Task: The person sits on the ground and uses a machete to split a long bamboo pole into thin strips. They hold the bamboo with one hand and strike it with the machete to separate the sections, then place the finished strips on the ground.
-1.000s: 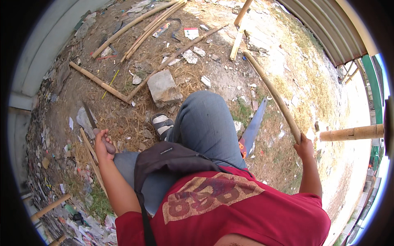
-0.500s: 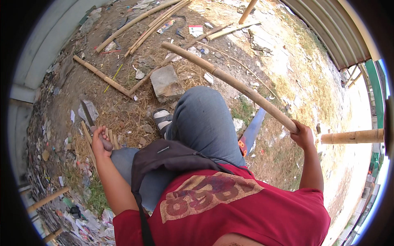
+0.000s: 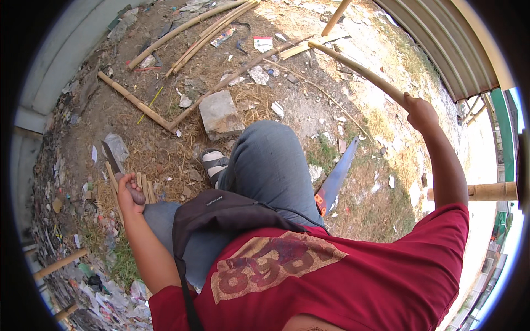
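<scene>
My left hand is closed round the wooden handle of a large knife, its dark blade pointing up and away. Out to the right, my right hand grips the near end of a bamboo pole. That pole is raised off the ground and slants away to the far left. A hand saw with an orange handle lies beside my right knee, its handle partly hidden by my leg. Thin split bamboo pieces lie close to my left hand.
A stone block sits ahead of my foot. Bamboo poles lie beyond it, with more split lengths farther off. Litter covers the ground at left. Corrugated sheeting stands at far right; another bamboo post is beside my right arm.
My right hand has swung the bamboo pole up, farther away and to the right, uncovering more of the saw and ground. My left hand keeps the knife, hardly moved.
</scene>
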Motion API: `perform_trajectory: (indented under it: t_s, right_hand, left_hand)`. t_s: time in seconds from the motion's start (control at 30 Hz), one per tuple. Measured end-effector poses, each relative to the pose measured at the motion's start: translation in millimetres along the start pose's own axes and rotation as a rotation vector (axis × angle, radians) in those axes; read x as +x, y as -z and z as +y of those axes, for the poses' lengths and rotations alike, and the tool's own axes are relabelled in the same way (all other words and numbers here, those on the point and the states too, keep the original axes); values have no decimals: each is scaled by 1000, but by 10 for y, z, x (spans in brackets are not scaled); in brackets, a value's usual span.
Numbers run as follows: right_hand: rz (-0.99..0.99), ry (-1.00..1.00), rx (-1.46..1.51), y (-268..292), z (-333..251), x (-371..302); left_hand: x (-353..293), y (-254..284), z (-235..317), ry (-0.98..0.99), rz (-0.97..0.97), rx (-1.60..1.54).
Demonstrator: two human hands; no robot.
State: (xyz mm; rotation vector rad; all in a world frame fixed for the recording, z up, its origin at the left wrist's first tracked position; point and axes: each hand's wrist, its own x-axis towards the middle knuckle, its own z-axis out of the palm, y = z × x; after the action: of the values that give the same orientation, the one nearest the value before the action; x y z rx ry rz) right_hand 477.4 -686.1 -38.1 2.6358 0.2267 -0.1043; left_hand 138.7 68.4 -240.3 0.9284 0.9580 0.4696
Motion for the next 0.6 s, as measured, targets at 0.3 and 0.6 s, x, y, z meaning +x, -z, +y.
perform_trajectory:
  t_s: [0.3,0.6]
  right_hand:
    - [-108,107,-342,1140,-276,-729]
    - [-391,-96,528,1432,354,-1367]
  left_hand:
    - [86,-93,-43,2,-10,19]
    - [91,-113,-36,43,-63,-1]
